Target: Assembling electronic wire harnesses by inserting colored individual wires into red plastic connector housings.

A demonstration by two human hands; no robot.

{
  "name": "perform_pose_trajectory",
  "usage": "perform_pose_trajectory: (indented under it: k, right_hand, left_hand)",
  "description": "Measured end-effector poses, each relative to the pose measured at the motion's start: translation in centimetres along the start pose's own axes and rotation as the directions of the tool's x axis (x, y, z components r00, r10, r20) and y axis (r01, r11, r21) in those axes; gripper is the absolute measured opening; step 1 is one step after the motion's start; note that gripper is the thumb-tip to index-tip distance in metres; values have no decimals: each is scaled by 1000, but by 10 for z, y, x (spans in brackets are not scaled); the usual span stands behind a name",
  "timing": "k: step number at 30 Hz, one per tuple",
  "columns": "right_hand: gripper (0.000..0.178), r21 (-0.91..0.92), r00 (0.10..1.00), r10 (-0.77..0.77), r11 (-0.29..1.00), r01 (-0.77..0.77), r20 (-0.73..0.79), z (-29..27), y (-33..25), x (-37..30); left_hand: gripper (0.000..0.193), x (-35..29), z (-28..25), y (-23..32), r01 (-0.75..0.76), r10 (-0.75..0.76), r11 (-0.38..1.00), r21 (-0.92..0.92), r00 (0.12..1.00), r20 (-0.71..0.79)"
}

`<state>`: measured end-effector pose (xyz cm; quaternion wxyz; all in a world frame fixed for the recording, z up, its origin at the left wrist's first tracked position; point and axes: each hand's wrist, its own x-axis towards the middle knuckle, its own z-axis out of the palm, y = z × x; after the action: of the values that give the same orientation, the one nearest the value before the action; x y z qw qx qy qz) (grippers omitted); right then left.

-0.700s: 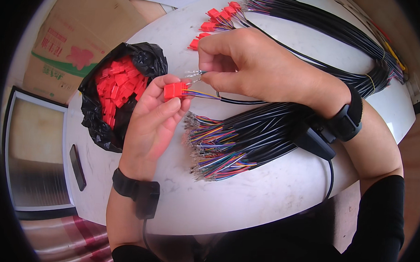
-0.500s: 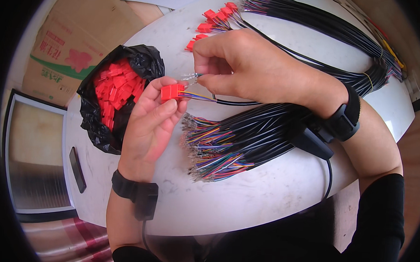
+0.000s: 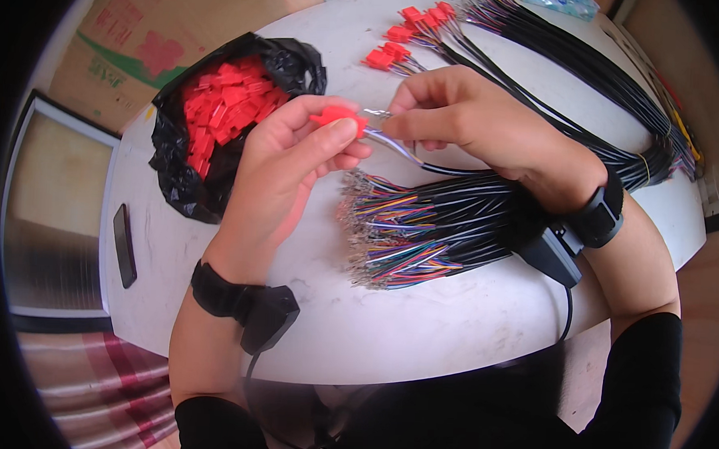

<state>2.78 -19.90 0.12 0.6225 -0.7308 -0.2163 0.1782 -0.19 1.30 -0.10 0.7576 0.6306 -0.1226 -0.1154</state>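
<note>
A small red plastic connector housing [image 3: 338, 116] is pinched between the thumb and fingers of my left hand [image 3: 298, 151]. Thin coloured wires [image 3: 391, 142] run from its right side into a black cable [image 3: 450, 171]. My right hand [image 3: 468, 125] is closed just right of the housing, pinching wire ends with bare metal terminals [image 3: 376, 113] that point toward it. Below the hands lies a thick bundle of black cables [image 3: 472, 221], their coloured ends and metal terminals fanned to the left.
A black plastic bag [image 3: 169, 172] full of red housings [image 3: 224, 98] stands at left on the white table [image 3: 307, 318]. A phone [image 3: 124, 246] lies near the left edge. Cables with red housings fitted [image 3: 420, 22] and another black cable bundle [image 3: 575, 57] lie at the back.
The view has shifted, so the table's things appear displaced. My left hand has turned the red housing, and my right hand's wire terminals now sit beside its upper right side.
</note>
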Motion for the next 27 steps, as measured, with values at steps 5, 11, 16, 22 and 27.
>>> perform_pose_trajectory:
  k: [5,11,16,22,27]
  right_hand:
    - [14,213,993,116,970,-121,36,-3,-2,2]
    - [12,205,989,138,968,-145,50,-4,-3,0]
    - [13,157,993,103,981,-112,62,-3,-4,0]
    - [12,182,998,65,981,-63,-4,1,-3,0]
    - [12,225,996,93,970,-93,11,0,-5,-1]
  left_hand:
    - [25,-1,0,-3,6,-6,999,-51,1000,-5]
    - [26,1,-3,-7,68,-68,996,-56,998,-5]
    - [26,1,-3,-9,62,-63,993,-103,998,2]
    - [26,1,-3,-8,64,-62,990,-128,998,20]
    - [27,1,0,-9,27,-26,993,-119,1000,11]
